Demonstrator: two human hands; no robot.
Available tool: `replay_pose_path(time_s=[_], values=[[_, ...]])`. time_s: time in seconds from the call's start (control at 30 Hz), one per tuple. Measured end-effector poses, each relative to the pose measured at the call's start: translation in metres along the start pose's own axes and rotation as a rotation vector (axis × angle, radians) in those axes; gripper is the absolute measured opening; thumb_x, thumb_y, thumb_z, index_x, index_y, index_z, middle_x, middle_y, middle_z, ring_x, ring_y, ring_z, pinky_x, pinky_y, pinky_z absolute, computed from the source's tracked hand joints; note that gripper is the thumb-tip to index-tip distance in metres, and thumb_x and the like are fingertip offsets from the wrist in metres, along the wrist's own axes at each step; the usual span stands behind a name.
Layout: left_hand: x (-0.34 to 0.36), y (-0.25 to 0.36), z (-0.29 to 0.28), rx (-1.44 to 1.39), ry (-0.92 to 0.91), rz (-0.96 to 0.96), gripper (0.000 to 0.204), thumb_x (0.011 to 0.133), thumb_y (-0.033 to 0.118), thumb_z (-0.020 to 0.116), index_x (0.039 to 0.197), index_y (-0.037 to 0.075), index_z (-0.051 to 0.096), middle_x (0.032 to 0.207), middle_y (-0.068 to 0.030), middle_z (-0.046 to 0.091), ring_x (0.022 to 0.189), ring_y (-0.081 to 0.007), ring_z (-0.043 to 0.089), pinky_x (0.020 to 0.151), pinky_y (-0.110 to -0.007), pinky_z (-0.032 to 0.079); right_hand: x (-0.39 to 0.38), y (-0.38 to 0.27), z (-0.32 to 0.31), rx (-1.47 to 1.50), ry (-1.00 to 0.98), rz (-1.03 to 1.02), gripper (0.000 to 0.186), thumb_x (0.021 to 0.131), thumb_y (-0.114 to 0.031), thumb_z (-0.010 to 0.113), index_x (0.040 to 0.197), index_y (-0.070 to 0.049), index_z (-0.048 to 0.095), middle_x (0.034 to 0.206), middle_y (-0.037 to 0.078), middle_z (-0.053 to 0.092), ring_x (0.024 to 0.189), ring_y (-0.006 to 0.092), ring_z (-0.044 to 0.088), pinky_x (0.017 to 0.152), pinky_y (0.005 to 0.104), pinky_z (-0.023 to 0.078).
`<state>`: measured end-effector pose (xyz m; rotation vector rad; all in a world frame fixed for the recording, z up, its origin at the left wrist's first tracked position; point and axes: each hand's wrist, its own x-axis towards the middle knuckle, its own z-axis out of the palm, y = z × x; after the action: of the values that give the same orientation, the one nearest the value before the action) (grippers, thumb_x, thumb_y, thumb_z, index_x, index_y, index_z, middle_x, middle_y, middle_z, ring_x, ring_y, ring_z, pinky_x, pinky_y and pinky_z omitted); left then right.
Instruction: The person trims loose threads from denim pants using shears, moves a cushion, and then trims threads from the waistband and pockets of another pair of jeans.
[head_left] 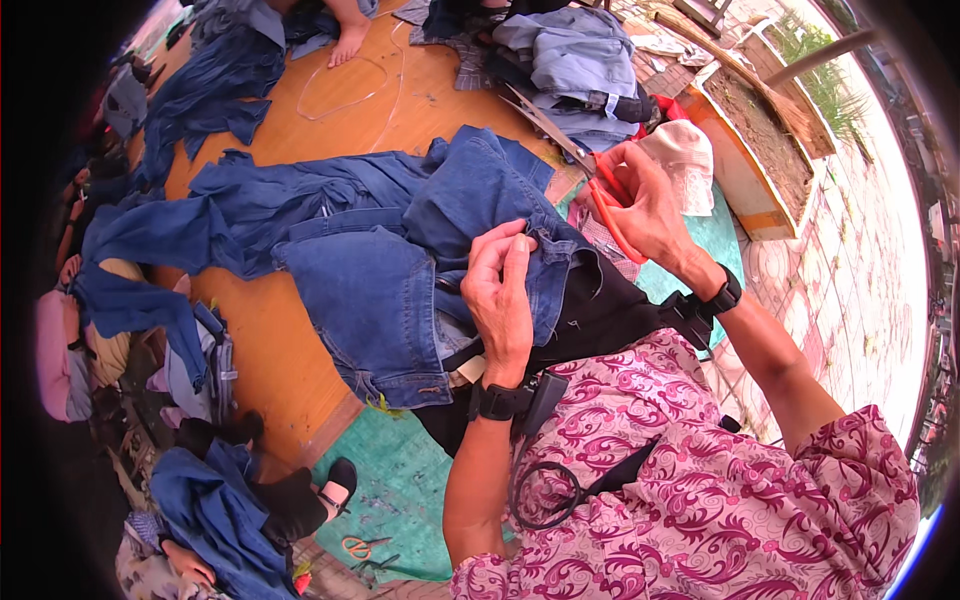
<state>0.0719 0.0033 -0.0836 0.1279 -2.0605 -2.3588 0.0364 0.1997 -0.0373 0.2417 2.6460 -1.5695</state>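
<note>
A blue denim garment (350, 290) lies bunched across my lap and the table edge. My left hand (503, 300) pinches its seam near the waistband, thumb against the fingers. A pair of scissors (592, 172) with orange-red handles is in my right hand (648, 205), to the right of the denim. Its blades are spread and point up and left, apart from the cloth. A small pale label (468, 370) shows under the garment beside my left wrist. Whatever lies between my left fingertips is too small to make out.
The orange-brown wooden table (270, 320) bears more denim (215, 85) and a clothes pile (570, 60). A pale cap (682, 160) and a soil-filled box (755, 150) are on the right. Other scissors (360, 547) lie on the green sheet (410, 480). People sit at left; a bare foot (350, 40) is far ahead.
</note>
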Motion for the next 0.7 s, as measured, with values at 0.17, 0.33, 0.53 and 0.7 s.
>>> replay_pose_path(time_s=[0.17, 0.33, 0.53, 0.7], values=[[-0.001, -0.002, 0.002, -0.025, -0.013, -0.008, 0.009, 0.091, 0.005, 0.067, 0.095, -0.002, 0.069, 0.115, -0.009, 0.065, 0.095, -0.0153, 0.062, 0.084, -0.029, 0.051, -0.025, -0.006, 0.012, 0.248, -0.093, -0.045, 0.041, 0.079, -0.012, 0.082, 0.106, 0.0, 0.054, 0.103, 0.01, 0.065, 0.093, 0.0116, 0.06, 0.086, 0.0288, 0.05], [-0.001, 0.003, 0.001, 0.035, -0.054, 0.008, 0.009, 0.09, 0.005, 0.067, 0.096, -0.002, 0.068, 0.116, -0.0087, 0.064, 0.097, -0.0152, 0.062, 0.085, -0.029, 0.051, -0.025, -0.003, 0.026, 0.205, -0.08, -0.146, 0.036, 0.077, -0.009, 0.08, 0.101, 0.001, 0.056, 0.095, 0.008, 0.066, 0.084, 0.0111, 0.061, 0.075, 0.0279, 0.051], [-0.022, 0.035, 0.002, 0.725, 0.225, 0.535, 0.015, 0.092, 0.015, 0.07, 0.091, 0.001, 0.065, 0.097, -0.012, 0.068, 0.08, -0.0177, 0.062, 0.071, -0.032, 0.047, -0.011, 0.007, 0.009, 0.694, -0.239, 0.226, 0.035, 0.078, -0.006, 0.078, 0.105, -0.005, 0.055, 0.091, 0.004, 0.065, 0.076, 0.0052, 0.06, 0.057, 0.0173, 0.044], [-0.033, 0.04, 0.01, 0.697, 0.038, 0.074, 0.024, 0.091, 0.026, 0.072, 0.091, 0.003, 0.064, 0.069, -0.0074, 0.064, 0.068, -0.0251, 0.061, 0.066, -0.039, 0.047, -0.022, 0.0, 0.025, 0.774, -0.306, 0.183, 0.032, 0.082, -0.007, 0.077, 0.103, -0.007, 0.053, 0.087, 0.0, 0.065, 0.073, 0.0036, 0.057, 0.058, 0.0173, 0.042]])
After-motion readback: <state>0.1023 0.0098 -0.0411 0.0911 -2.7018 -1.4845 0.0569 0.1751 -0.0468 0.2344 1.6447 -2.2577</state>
